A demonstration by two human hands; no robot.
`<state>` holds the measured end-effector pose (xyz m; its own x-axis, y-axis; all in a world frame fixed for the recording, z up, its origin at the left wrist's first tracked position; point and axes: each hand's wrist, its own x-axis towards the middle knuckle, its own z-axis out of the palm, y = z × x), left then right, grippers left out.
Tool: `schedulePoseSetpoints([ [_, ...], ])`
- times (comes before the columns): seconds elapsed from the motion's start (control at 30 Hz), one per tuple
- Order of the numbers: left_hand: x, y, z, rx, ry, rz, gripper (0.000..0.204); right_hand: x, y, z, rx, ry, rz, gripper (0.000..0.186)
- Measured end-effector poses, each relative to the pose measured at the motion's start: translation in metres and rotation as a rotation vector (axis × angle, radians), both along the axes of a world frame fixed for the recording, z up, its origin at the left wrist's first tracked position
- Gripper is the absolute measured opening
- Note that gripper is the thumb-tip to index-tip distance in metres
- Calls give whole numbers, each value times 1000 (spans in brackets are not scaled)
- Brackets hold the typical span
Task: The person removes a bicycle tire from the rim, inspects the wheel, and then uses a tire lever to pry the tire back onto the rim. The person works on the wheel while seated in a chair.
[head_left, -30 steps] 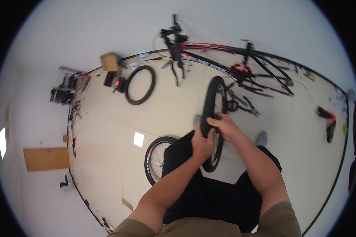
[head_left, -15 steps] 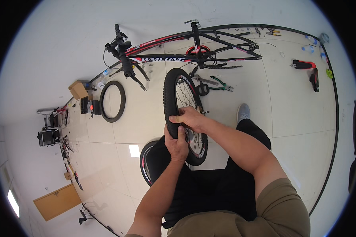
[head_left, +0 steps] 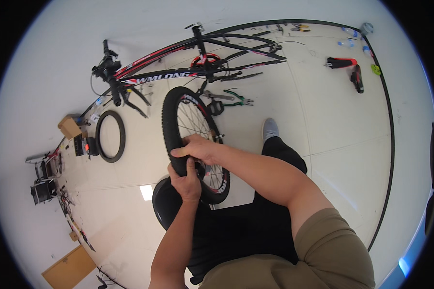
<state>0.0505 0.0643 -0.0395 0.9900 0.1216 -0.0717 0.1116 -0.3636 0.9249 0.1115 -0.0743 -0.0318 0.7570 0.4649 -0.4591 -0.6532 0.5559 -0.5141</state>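
I hold an upright bicycle wheel (head_left: 172, 120) with a black knobby tire and spokes between my legs. My left hand (head_left: 185, 182) grips the tire from below, thumb raised along it. Just above it, my right hand (head_left: 197, 148) is closed over the tire, thumb across the tread. A second wheel (head_left: 161, 207) lies by my left leg, mostly hidden. Beyond the held wheel, a pedal (head_left: 215, 107) and green-handled pliers (head_left: 233, 101) lie on the floor.
A black and red bicycle frame (head_left: 159, 75) with handlebars lies ahead. A loose tire (head_left: 122, 137), cardboard box (head_left: 70, 126) and folding chair (head_left: 43, 188) are left. Black-red parts (head_left: 342, 62), bottles (head_left: 346, 43) and tools (head_left: 300, 28) sit toward the right and back.
My view has swung rightward, so the frame and wheel appear farther left. My hands remain on the tire; the wheel now appears more tilted, showing more of its spokes.
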Motion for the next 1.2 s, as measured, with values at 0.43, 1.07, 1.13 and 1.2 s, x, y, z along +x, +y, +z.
schedulePoseSetpoints([
  [0.43,-18,15,-8,-19,44,27,44,-7,18,-17,28,-28,73,44],
  [1.07,-15,8,0,-183,70,64,37,-13,15,5,-203,-105,56,43],
  [1.13,-15,10,-1,-189,79,64,38,-13,22,3,-246,-91,48,43],
  [1.2,-14,11,0,-202,89,62,38,-12,25,1,-268,-94,41,43],
])
